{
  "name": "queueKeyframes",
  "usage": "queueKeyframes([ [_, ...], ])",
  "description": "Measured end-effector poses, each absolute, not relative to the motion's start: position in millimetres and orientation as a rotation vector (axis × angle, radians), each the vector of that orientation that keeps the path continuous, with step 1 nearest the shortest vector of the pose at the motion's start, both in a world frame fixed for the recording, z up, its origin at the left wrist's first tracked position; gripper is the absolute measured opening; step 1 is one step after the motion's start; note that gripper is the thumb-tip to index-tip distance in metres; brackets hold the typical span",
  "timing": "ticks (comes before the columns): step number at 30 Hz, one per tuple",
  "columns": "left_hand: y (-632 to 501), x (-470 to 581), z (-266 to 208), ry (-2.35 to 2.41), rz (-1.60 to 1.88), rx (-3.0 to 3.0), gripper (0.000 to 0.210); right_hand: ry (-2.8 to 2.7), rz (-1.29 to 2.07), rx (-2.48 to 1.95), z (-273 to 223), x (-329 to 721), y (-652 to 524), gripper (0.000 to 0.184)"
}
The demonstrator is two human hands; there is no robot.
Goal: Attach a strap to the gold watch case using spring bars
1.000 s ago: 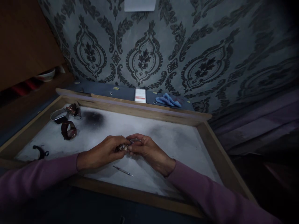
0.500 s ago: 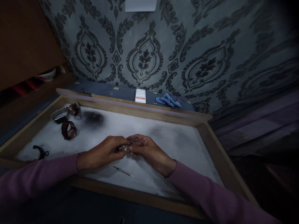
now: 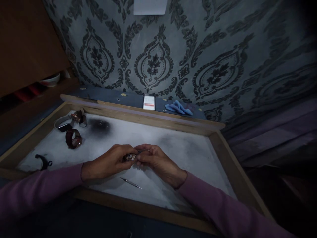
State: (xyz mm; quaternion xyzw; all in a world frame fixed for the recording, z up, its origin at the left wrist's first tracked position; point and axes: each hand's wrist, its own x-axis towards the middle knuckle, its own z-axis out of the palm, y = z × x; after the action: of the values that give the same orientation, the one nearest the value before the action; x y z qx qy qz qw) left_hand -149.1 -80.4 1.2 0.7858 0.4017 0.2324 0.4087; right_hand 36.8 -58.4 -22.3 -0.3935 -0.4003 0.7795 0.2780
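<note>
A small wristwatch point(image 3: 130, 157) with a coppery case is held above the middle of the tray. My left hand point(image 3: 114, 161) is closed around its left side, fingers over the far edge and thumb below. From the right, my right hand point(image 3: 155, 160) pinches at the watch's right edge, where its strap or band seems to be; the fingers hide most of that part. The two hands meet at the watch. Just below them, a thin metal pen-like tool point(image 3: 130, 182) lies on the white tray floor.
The wooden tray point(image 3: 148, 118) has raised walls all round. At its left lie a dark red-strapped watch point(image 3: 73, 138), a smartwatch point(image 3: 64, 125), a bronze-coloured watch point(image 3: 78, 116) and a black curved piece point(image 3: 43, 162). Behind the rim are a blue cloth point(image 3: 178, 107) and a small card point(image 3: 149, 102).
Both hands keep nearly the same place and grip on the watch. The right hand's fingers have shifted very slightly; the view has tipped a little.
</note>
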Motion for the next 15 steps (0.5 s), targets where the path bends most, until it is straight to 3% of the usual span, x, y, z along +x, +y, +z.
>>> queueKeyframes([
  [15,-80.1,-150.6,1.5,1.009,0.589,1.979,0.015,-1.071,2.104,-1.065,-19.9,37.4,-57.6,0.03],
])
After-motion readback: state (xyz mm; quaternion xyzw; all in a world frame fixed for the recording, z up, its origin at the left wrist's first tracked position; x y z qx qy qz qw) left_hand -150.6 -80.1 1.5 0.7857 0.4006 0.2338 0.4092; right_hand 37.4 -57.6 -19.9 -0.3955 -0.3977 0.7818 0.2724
